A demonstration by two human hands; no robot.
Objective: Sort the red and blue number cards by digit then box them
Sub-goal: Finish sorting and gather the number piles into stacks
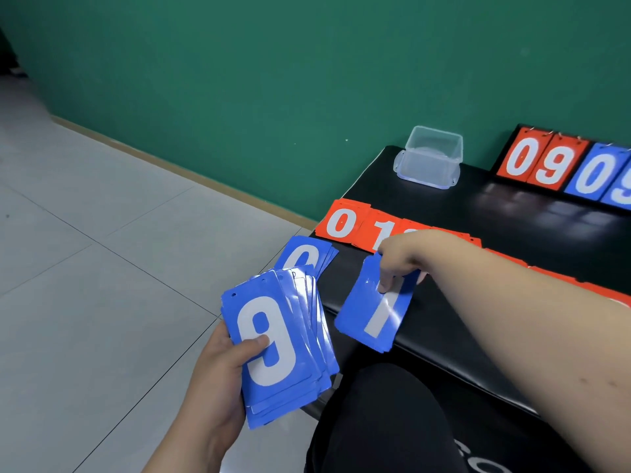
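- A black-clad knee fills the bottom edge; white lettering beside it is cut off by the frame and cannot be read.
- The left hand grips a fanned stack of blue number cards from below, with its thumb pressed flat on the top card, which reads a white "9". The cards beneath show only their edges, so their digits are hidden.
- The right hand reaches across with its fingers curled over the top end of a blue "1" card and pinches it. The card lies tilted on the black bench, its lower end over the near edge. The fingers cover the top of the digit.
- Just left of it, a small pile of blue "0" cards overhangs the bench corner, its lower half hidden behind the held stack.
- Behind runs a row of red card piles: a red "0" pile, then a red "1" pile. The next digit is mostly hidden, and the forearm covers the digits of the rest.
- Farther back stands a clear plastic box, near the bench's far left corner.
- At far right a flip scoreboard reads red "0 9", blue "0", and a last digit cut off by the frame.
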